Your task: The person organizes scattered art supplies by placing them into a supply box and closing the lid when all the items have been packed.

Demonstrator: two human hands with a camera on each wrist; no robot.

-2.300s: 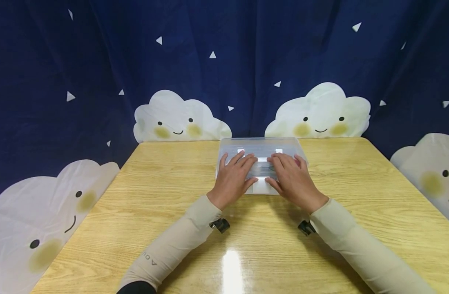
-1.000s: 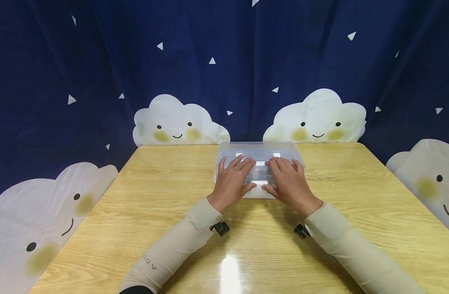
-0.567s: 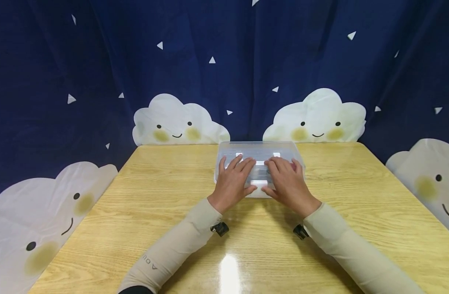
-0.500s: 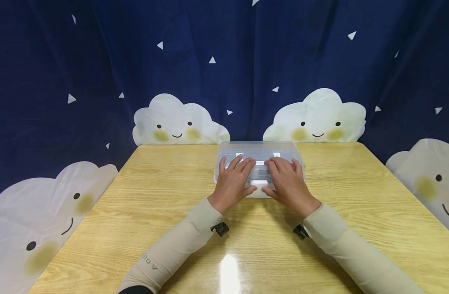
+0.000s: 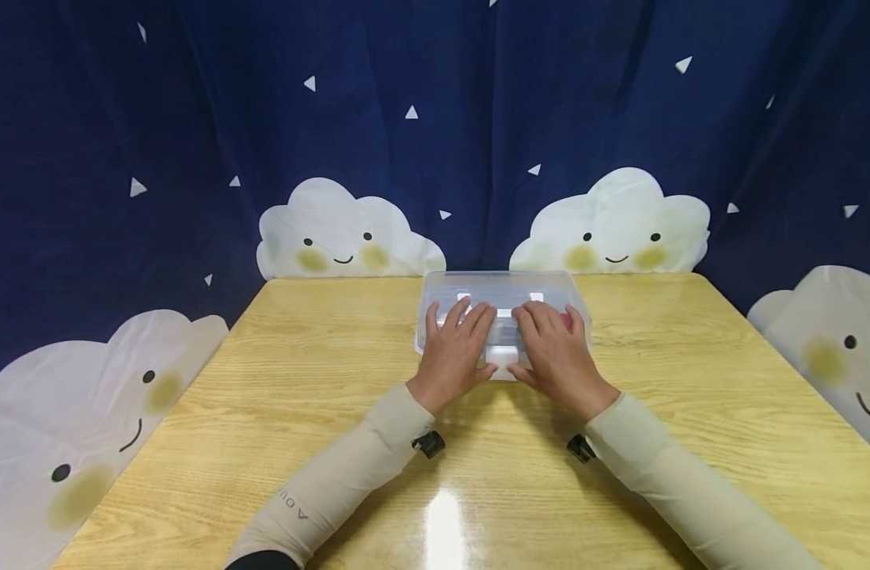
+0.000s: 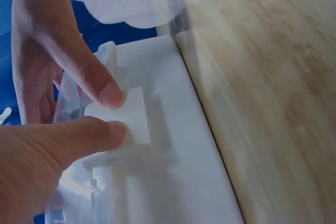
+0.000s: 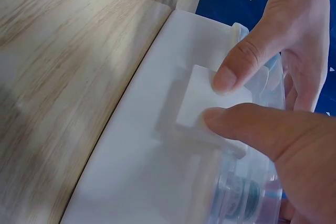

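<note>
Resting flat, fingers straight, left hand [image 5: 454, 349] and right hand [image 5: 557, 354] press clear plastic box [image 5: 502, 290]

We see wooden table [image 5: 264, 380] (glossy, light glare near edge), navy curtain [image 5: 435, 119] far behind, smiling cloud prints [image 5: 349, 229].

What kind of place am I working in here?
Probably a staged recording setup rather than a home: a wooden table stands against a dark blue curtain printed with smiling clouds, and holds only one clear plastic box under both hands.
</note>
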